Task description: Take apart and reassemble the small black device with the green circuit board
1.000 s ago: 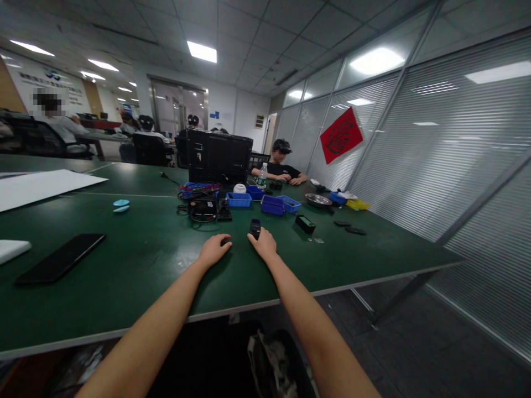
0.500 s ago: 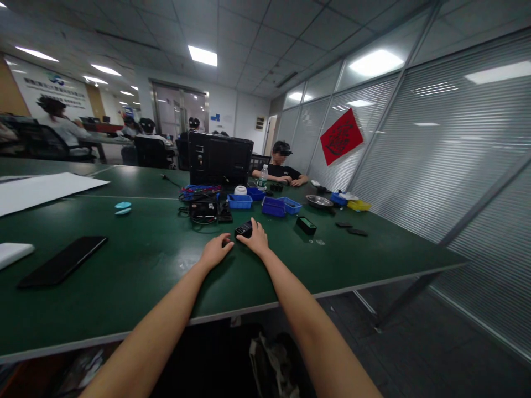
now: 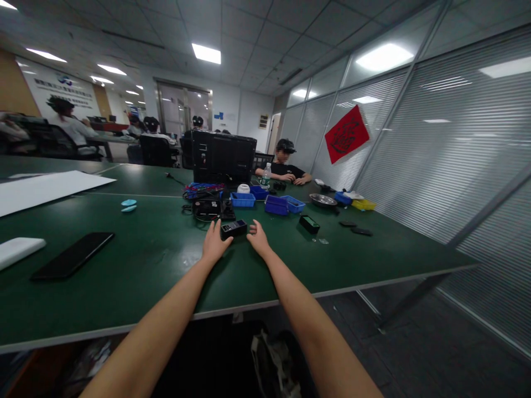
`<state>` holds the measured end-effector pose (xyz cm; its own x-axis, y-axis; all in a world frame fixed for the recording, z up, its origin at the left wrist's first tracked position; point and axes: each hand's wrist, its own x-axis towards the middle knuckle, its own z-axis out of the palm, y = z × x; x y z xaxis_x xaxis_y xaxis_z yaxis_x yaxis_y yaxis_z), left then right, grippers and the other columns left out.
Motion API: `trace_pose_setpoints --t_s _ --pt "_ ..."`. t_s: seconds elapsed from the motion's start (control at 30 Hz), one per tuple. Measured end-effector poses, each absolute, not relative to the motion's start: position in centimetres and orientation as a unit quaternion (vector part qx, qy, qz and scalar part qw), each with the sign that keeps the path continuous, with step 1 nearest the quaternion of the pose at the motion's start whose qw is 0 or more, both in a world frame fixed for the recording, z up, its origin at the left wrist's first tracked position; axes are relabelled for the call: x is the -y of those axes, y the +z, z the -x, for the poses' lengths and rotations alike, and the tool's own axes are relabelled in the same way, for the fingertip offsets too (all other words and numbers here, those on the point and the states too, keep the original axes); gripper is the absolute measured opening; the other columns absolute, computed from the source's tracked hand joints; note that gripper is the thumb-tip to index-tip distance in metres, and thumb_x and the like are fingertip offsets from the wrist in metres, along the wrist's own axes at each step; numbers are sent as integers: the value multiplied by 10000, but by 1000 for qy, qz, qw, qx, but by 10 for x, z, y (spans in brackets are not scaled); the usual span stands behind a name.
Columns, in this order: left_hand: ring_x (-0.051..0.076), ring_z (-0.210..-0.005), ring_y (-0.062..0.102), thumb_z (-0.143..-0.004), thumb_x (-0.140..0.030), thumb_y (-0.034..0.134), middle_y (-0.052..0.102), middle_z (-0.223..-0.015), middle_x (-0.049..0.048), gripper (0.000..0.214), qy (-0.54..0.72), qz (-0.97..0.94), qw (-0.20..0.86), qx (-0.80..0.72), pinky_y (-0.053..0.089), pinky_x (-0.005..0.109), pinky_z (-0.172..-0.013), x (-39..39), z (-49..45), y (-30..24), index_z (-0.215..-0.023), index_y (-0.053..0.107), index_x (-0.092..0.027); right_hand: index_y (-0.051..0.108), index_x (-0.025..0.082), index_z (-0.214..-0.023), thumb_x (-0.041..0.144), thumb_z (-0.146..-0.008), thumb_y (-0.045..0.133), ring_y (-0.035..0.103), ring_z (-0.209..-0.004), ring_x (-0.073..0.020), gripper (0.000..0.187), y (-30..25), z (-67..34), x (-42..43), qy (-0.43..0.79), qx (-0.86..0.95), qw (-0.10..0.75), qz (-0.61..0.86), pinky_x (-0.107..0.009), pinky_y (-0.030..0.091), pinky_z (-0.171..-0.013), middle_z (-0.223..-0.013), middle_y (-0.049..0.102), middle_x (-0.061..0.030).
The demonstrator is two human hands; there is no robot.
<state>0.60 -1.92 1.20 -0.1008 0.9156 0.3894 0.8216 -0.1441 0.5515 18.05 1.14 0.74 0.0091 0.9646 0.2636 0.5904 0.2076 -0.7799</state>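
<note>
A small black box [image 3: 233, 228] lies on the green table [image 3: 136, 271], straight ahead of me. My left hand [image 3: 214, 244] reaches its left end, fingers and thumb closed on that end. My right hand [image 3: 258, 239] is at its right end, fingers curled against it. The box lies crosswise between the two hands. Just behind it sit a black device with coiled cables [image 3: 207, 209] and a blue tray [image 3: 243, 199].
More blue trays [image 3: 277, 205], another black box [image 3: 309, 224], a metal bowl [image 3: 323, 200] and flat black pieces [image 3: 355, 228] lie to the right. A black phone [image 3: 72, 255] and white sheet [image 3: 45, 185] lie left. A person [image 3: 286, 166] sits opposite behind a monitor [image 3: 226, 157].
The black box was end-on under my right hand; it has turned crosswise and shifted left. My left hand has come up from the table onto its left end.
</note>
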Motion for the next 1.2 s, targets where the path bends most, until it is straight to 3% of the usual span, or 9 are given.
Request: trace_pose_setpoints --t_s 0.13,0.3,0.53,0.77,1.2 --pt "252 -1223 365 -732 -380 533 364 -1358 120 737 314 -692 100 -642 330 346 -961 12 -6 13 -1359 202 -181 343 143 -1271 135 -668 453 581 -805 -118 613 9 -183 -14 223 615 431 622 -230 434 -786 -1000 604 -48" --pt "259 -1072 509 -701 -482 544 536 -1196 115 736 297 -686 112 -654 384 347 -863 10 -6 14 -1323 275 -196 374 138 -1241 130 -679 443 581 -779 -126 566 7 -183 -17 198 604 442 634 -231 429 -779 -834 630 -6" --pt "223 -994 540 -715 -422 508 558 -1089 99 496 274 -676 62 -681 399 289 -811 20 -4 15 -1148 479 -183 416 135 -1180 137 -660 460 571 -620 -125 522 -5 -190 -30 231 576 513 593 -243 451 -675 -657 603 28" --pt "223 -953 546 -708 -444 479 555 -1029 95 468 249 -669 59 -697 406 292 -782 37 25 22 -1086 494 -169 424 126 -1125 125 -646 421 542 -521 -106 479 -9 -195 -34 301 539 573 539 -221 447 -566 -631 606 21" --pt "294 -961 535 -656 -464 489 545 -1062 154 577 252 -519 44 -816 433 370 -756 50 140 34 -1128 493 -131 455 125 -1083 149 -637 421 539 -524 -105 448 -8 -196 -31 304 542 574 533 -205 426 -525 -631 617 10"
